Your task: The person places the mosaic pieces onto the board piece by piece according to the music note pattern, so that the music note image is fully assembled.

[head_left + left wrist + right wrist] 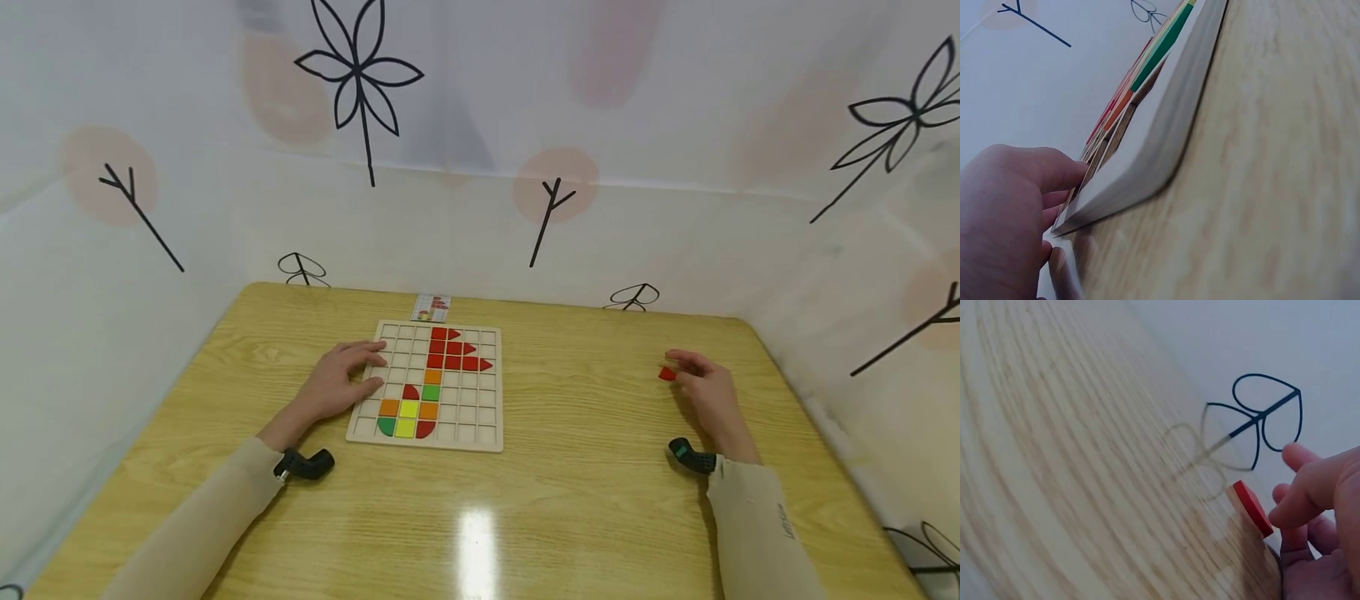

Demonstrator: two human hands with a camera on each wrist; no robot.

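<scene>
My left hand [339,382] rests at the left edge of a pale wooden grid board [476,417], fingers spread and fingertips over its outer squares. In the left wrist view a fingertip [1080,170] reaches over the board's rim [1147,156]. Red, orange, yellow and green pieces fill some squares, including a red quarter-circle [411,392] and a yellow square [406,427]. Far to the right, my right hand [705,387] is beside a small red piece [667,373], its thumb tip right at the piece's edge. In the right wrist view this red piece [1252,509] shows its thin side.
A small printed card [431,307] with a coloured pattern lies behind the board. The wooden table [570,467] ends at a white patterned cloth [480,217] on the far side and the flanks. Both wrists wear black devices [307,464].
</scene>
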